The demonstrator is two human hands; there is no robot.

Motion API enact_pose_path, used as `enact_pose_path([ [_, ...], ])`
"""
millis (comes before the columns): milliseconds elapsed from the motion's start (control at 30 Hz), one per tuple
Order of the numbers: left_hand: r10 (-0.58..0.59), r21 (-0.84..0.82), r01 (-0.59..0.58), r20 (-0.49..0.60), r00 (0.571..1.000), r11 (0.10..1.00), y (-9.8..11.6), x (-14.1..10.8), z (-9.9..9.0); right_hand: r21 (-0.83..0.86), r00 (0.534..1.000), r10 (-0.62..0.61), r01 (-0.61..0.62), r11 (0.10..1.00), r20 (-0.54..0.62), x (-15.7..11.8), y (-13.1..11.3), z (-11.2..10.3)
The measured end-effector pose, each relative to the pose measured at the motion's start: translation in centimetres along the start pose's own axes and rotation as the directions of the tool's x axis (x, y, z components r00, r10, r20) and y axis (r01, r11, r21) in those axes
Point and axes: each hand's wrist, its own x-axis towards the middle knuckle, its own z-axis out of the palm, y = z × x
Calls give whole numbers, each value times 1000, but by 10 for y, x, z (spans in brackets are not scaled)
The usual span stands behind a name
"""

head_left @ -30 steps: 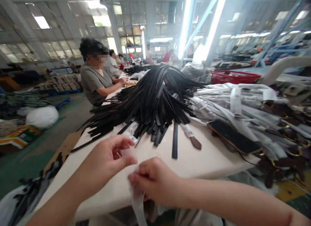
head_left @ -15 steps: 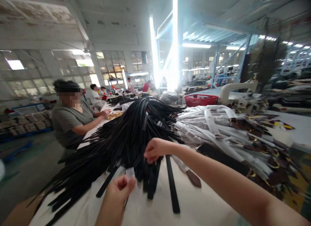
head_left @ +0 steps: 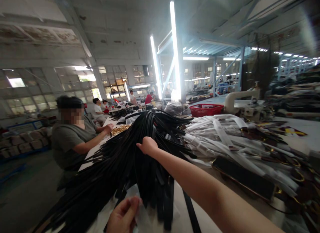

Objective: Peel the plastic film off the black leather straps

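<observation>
A large heap of long, thin black straps (head_left: 120, 159) is draped over the table, its ends fanning toward me. My right hand (head_left: 148, 146) reaches over the upper part of the heap, fingers curled down on the straps with the thumb to the left; the fingertips are hidden, and it appears closed on a black strap. Low in front, my left hand (head_left: 125, 213) pinches a thin translucent plastic sleeve (head_left: 136, 193) between thumb and fingers. The sleeve lies beside the hanging strap ends. A single black strap (head_left: 191, 209) lies apart, below my right forearm.
To the right is a pile of straps in white wrapping (head_left: 212, 129) with brown ends and gold rings. A dark flat piece (head_left: 243, 176) lies nearer. Behind are a red basket (head_left: 206, 110) and a sewing machine (head_left: 240, 101). A co-worker (head_left: 72, 136) sits left by gold-coloured parts (head_left: 120, 129).
My right hand has moved up and away, from the lower strap ends to higher on the heap. My left hand is lower in view, still pinching the sleeve. The view has tilted up slightly.
</observation>
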Motion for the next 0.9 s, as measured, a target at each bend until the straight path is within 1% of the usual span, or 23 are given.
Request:
enact_pose_path([
  [100,-17,0,17,11,1000,1000,-4,7,-5,60,990,53,-61,996,131,0,2,4],
  [200,34,61,-35,24,999,998,-6,10,-7,126,966,83,-116,985,244,-2,6,4],
  [300,78,55,-78,-7,997,995,-6,7,-6,178,947,88,-148,973,309,-9,9,-1],
  [367,71,30,-70,-21,997,997,-3,6,-6,206,933,84,-165,965,350,-15,11,-5],
  [467,35,17,-35,-3,999,999,1,6,-8,231,913,83,-188,955,400,-26,18,-5],
  [533,35,15,-35,4,999,999,2,7,-10,234,913,96,-202,951,397,-32,25,0],
  [600,48,23,-49,2,999,999,2,8,-10,239,923,111,-209,948,368,-37,32,7],
  [733,81,68,-78,-39,996,995,1,9,-9,268,947,115,-199,943,300,-42,43,19],
  [800,89,76,-85,-48,995,993,1,8,-9,285,953,101,-185,941,284,-43,46,18],
  [900,92,75,-89,-41,995,993,3,6,-7,313,957,61,-152,938,284,-43,51,6],
])
